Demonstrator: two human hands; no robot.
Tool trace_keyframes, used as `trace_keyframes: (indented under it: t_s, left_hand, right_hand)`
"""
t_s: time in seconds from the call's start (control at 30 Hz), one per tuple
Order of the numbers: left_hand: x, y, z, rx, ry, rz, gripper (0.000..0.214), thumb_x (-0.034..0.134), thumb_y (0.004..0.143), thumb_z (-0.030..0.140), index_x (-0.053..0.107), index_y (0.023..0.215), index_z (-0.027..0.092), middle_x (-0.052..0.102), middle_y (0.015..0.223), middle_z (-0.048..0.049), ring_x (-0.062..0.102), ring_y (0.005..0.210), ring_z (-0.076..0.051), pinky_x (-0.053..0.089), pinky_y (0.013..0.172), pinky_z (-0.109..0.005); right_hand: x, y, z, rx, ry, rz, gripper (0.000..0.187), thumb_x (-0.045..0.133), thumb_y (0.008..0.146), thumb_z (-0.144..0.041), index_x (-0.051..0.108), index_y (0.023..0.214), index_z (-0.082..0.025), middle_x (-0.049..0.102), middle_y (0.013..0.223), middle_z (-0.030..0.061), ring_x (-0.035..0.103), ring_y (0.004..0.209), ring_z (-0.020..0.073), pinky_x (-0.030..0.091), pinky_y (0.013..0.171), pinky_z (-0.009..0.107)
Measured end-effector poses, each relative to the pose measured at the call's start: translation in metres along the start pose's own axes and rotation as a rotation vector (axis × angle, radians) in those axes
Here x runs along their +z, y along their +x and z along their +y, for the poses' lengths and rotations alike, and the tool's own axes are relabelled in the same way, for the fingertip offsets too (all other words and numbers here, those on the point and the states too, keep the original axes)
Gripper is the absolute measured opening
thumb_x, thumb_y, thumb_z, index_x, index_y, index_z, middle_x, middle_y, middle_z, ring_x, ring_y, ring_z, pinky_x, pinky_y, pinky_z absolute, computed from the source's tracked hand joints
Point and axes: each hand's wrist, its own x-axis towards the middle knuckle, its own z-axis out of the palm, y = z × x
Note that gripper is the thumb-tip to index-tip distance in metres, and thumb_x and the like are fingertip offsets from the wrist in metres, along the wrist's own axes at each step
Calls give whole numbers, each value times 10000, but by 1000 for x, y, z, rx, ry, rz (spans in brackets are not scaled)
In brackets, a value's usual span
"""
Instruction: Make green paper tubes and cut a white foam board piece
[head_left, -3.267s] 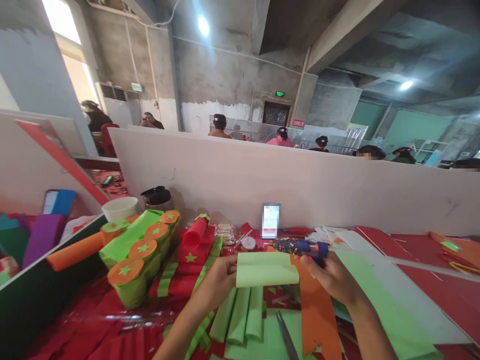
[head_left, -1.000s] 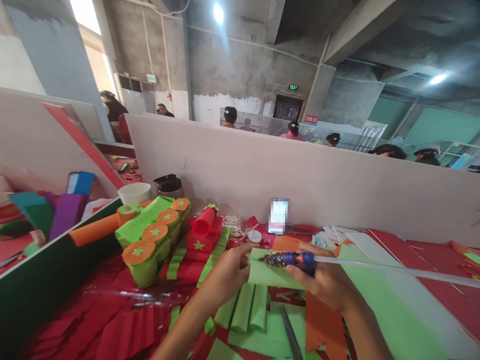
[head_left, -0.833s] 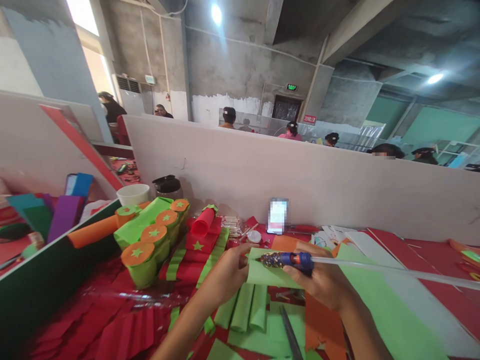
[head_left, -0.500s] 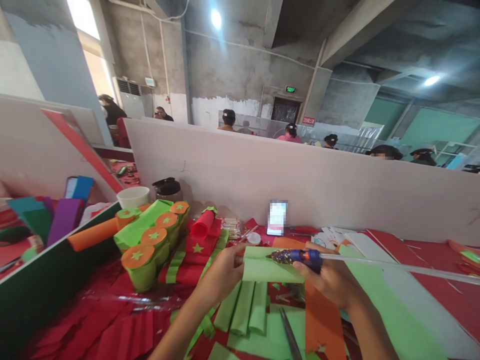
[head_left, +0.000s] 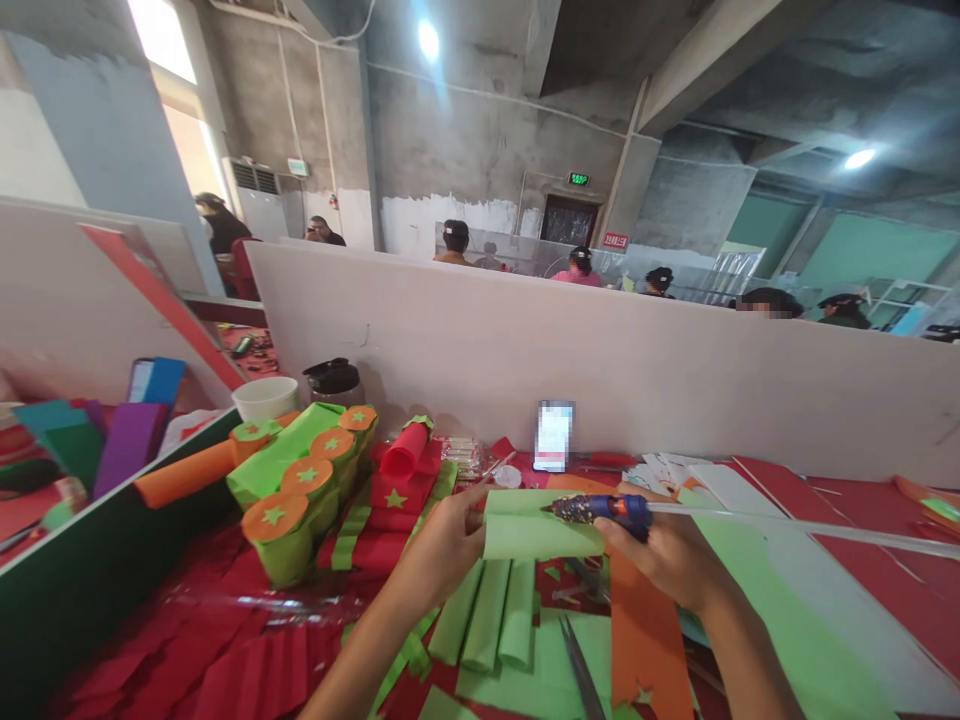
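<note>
My left hand (head_left: 442,545) pinches the left edge of a light green paper sheet (head_left: 529,528) held above the table. My right hand (head_left: 664,555) grips a blue glue gun (head_left: 604,509) with a speckled nozzle, its tip lying over the upper right part of the sheet. A long clear glue stick (head_left: 795,528) runs out of the gun to the right. Below the sheet lie three rolled green paper tubes (head_left: 491,612).
Green blocks with orange star caps (head_left: 300,478) and red rolls (head_left: 397,475) stand at left. Scissors (head_left: 579,672), orange paper (head_left: 643,640) and green sheets lie near me. A phone (head_left: 554,436) leans on the white partition (head_left: 600,355). Several people sit beyond it.
The glue gun was first held off the sheet, then laid across it with its tip near the left side; its tip has since slid right along the top edge. The left hand keeps its hold.
</note>
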Motion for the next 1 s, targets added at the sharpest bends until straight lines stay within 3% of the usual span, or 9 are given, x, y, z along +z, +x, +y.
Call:
trace_keyframes:
  t_s: [0.33, 0.57, 0.67, 1.0]
  left_hand:
    - [2, 1, 4, -3, -105, -100, 448, 660, 777, 283, 642, 1201, 139, 758, 782, -62, 701, 697, -237, 518, 646, -288]
    - [-2, 1, -1, 16, -39, -7, 463, 693, 746, 283, 665, 1177, 116, 757, 768, -65, 692, 685, -237, 497, 596, -263]
    - [-4, 1, -1, 16, -64, -27, 452, 699, 746, 285, 670, 1165, 116, 763, 799, -72, 694, 694, -239, 495, 590, -259]
    - [2, 2, -1, -16, -245, -143, 500, 742, 748, 284, 635, 1210, 127, 768, 886, -98, 715, 830, -277, 540, 692, -315]
  right_hand:
    - [5, 1, -7, -31, -20, 1, 339, 506, 912, -501, 559, 717, -229, 610, 689, 6, 584, 642, 187, 420, 610, 296]
    - [-6, -3, 11, 110, 6, -18, 310, 507, 910, -507, 589, 798, -231, 645, 751, 17, 599, 701, 208, 444, 647, 315]
    - [-10, -6, 18, 131, 20, 4, 312, 495, 915, -497, 574, 771, -232, 628, 720, 8, 578, 681, 204, 445, 641, 316]
    - [-4, -2, 3, -21, 140, -66, 318, 489, 935, -456, 534, 727, -220, 587, 736, 0, 544, 673, 175, 417, 641, 290]
